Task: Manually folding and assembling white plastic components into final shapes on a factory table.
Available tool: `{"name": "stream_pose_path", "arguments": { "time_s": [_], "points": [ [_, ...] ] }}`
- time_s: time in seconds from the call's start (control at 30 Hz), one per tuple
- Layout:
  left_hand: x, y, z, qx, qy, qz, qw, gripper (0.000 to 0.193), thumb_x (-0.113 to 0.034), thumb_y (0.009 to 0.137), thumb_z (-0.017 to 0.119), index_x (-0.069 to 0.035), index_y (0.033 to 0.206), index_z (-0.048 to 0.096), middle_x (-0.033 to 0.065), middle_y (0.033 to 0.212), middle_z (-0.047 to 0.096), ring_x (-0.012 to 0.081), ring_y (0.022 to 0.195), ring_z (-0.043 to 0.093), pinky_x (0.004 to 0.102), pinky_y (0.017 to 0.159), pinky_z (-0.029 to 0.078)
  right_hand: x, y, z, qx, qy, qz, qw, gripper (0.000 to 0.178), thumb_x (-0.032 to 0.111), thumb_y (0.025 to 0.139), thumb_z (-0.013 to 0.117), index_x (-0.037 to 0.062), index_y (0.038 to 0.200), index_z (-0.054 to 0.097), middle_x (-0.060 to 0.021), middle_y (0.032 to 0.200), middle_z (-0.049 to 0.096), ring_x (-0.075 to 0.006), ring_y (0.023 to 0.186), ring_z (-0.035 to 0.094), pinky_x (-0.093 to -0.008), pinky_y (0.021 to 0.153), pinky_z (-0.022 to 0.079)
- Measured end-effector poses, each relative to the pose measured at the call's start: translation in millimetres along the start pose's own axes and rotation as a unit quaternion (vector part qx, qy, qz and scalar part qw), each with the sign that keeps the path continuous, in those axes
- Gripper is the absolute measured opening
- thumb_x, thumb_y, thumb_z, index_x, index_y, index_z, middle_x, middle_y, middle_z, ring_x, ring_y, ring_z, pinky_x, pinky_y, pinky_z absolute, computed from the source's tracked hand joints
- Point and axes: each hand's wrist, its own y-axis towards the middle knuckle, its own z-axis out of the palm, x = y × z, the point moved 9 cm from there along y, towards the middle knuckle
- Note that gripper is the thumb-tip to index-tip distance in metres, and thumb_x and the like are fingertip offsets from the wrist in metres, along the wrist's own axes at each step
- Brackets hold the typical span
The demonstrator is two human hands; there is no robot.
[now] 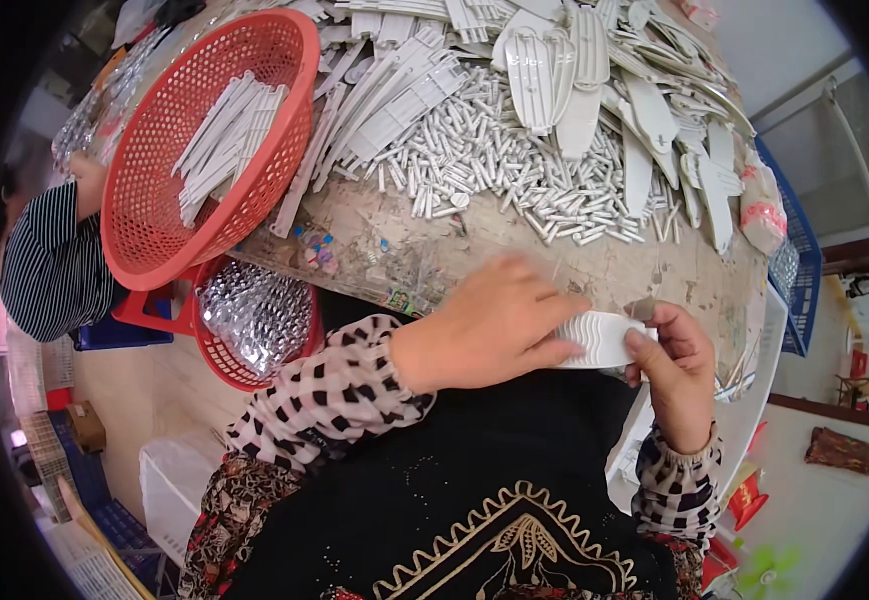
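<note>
Just over the table's near edge, a white plastic piece with wavy ridges spans the gap between my two hands. My right hand pinches its right end between thumb and fingers. On its left end rest the thumb and forefinger of my left hand, closed about it; the knuckles there are slightly blurred. Beyond my hands lies a heap of small silvery-white pins. Flat white slatted plastic parts are piled behind and over the pins.
A red perforated basket holding white strips stands tilted at the table's left. Below it, a red basket contains shiny silvery pieces. Another person's striped sleeve is at far left. A pinkish-white bag sits at the table's right edge.
</note>
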Motion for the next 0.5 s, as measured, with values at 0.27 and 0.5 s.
{"name": "stream_pose_path", "arguments": {
  "time_s": [0.27,0.5],
  "points": [
    [58.3,-30.9,28.4,-0.135,-0.628,-0.253,0.723,0.013,-0.013,0.091,0.064,-0.003,0.098,0.059,0.0004,0.088,0.062,0.0054,0.08,0.056,0.0224,0.069,0.045,-14.3,41.8,47.2,-0.001,0.09,-0.083,0.992,0.058,0.014,0.094,0.055,0.003,0.142,0.025,-0.0137,0.118,0.051,-0.0191,0.1,0.058,-0.0295,0.086,0.049],
    [81.7,-45.7,20.7,-0.227,-0.606,-0.29,0.705,0.021,-0.016,0.089,0.067,0.001,0.102,0.063,0.0019,0.095,0.062,0.0065,0.085,0.055,0.0231,0.074,0.045,-35.6,47.1,102.6,0.043,-0.013,-0.142,0.989,0.093,-0.006,0.081,0.064,0.0057,0.15,0.002,-0.0139,0.129,0.046,-0.0202,0.114,0.051,-0.0324,0.093,0.045]
  ]
}}
